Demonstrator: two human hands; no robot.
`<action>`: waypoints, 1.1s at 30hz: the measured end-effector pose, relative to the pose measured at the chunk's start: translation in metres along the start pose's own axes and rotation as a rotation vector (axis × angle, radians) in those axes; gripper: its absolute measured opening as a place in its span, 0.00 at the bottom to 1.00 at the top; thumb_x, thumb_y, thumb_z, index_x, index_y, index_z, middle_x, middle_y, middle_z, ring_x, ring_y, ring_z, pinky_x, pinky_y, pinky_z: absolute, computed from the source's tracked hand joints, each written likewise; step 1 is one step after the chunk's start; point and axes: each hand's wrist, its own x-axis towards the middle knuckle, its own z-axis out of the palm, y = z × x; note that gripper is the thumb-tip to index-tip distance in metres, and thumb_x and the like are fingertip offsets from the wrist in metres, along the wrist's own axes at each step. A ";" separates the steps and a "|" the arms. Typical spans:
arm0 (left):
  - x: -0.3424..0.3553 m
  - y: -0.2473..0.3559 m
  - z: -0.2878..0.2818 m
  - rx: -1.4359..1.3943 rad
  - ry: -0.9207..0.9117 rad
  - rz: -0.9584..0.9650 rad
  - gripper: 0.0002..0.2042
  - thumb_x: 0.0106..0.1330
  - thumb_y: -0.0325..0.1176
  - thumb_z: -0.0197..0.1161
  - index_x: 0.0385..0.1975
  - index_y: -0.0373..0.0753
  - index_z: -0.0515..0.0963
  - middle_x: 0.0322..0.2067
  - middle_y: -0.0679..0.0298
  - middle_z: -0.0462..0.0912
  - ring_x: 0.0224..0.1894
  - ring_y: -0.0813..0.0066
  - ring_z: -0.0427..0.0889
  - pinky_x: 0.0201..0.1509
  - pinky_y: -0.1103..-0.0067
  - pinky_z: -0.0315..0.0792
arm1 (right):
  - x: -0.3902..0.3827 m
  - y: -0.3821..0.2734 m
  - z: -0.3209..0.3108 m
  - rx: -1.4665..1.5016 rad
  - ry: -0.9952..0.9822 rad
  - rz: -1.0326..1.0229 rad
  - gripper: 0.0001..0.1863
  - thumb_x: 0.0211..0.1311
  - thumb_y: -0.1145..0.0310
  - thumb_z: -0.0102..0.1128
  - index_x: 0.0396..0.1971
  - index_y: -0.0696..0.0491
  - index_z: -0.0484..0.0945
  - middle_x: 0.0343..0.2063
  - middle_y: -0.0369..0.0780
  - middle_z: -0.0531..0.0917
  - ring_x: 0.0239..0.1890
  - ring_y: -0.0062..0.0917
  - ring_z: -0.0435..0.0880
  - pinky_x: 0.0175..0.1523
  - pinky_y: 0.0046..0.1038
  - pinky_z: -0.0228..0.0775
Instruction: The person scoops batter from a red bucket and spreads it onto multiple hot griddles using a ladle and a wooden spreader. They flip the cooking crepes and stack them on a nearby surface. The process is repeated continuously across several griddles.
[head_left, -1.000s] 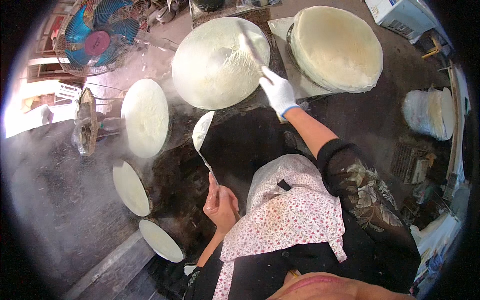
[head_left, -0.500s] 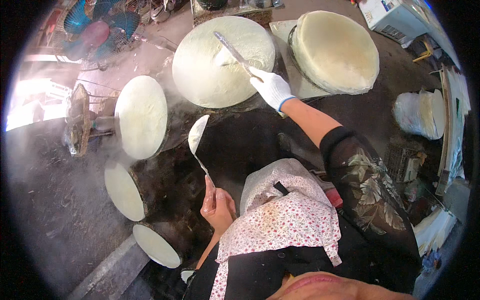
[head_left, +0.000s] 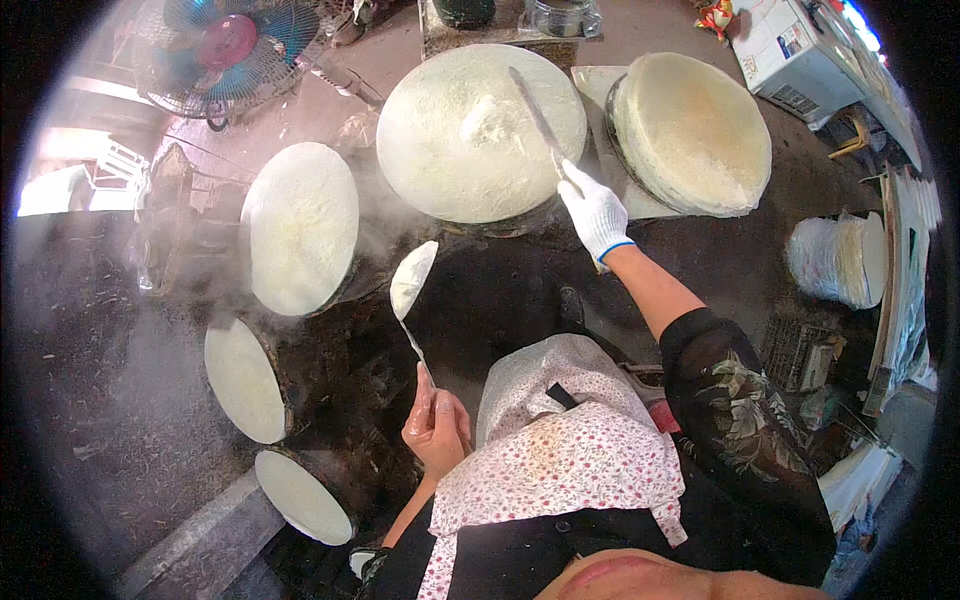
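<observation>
My left hand [head_left: 437, 430], bare and smeared with something wet, is closed round the handle of a ladle [head_left: 410, 285]. White batter fills the ladle's bowl, which is held up below the big griddle. My right hand [head_left: 597, 215] wears a white glove with a blue cuff and grips a long, flat spatula [head_left: 536, 112]. The spatula's blade lies over a large round sheet of pale batter [head_left: 430, 160], right of its middle. Near the centre of that sheet is a thicker, lumpy patch of batter [head_left: 490, 122].
Left of me, smaller round pale sheets [head_left: 302, 230] curve toward my side, steam around them. A thick round stack of sheets [head_left: 695, 130] rests on a board at the right. An electric fan [head_left: 228, 42] stands far left; a plastic-wrapped bundle [head_left: 838, 260] sits at the right.
The spatula has moved right across the large sheet, uncovering the lumpy patch. My left hand keeps the ladle in nearly the same place. The whole view has shifted slightly.
</observation>
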 end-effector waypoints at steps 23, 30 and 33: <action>0.177 0.051 0.033 -0.360 -0.326 -0.018 0.29 0.83 0.31 0.48 0.81 0.37 0.52 0.30 0.68 0.71 0.20 0.85 0.67 0.18 0.86 0.65 | 0.006 -0.007 -0.016 -0.168 -0.405 -0.165 0.22 0.71 0.49 0.60 0.63 0.33 0.82 0.39 0.46 0.89 0.40 0.43 0.90 0.47 0.40 0.81; 0.217 0.034 0.069 -0.653 -0.328 -0.269 0.23 0.83 0.29 0.46 0.76 0.43 0.59 0.33 0.67 0.68 0.25 0.87 0.64 0.21 0.90 0.63 | -0.017 0.028 -0.031 0.065 -0.232 -0.119 0.23 0.70 0.56 0.67 0.64 0.37 0.83 0.53 0.40 0.89 0.51 0.31 0.91 0.54 0.30 0.80; 0.197 0.033 0.071 -0.695 -0.261 -0.357 0.20 0.83 0.29 0.46 0.72 0.43 0.63 0.33 0.68 0.69 0.25 0.87 0.65 0.21 0.89 0.64 | -0.011 0.026 -0.029 -0.031 -0.375 -0.134 0.23 0.70 0.54 0.66 0.63 0.38 0.83 0.51 0.43 0.89 0.50 0.32 0.91 0.55 0.29 0.79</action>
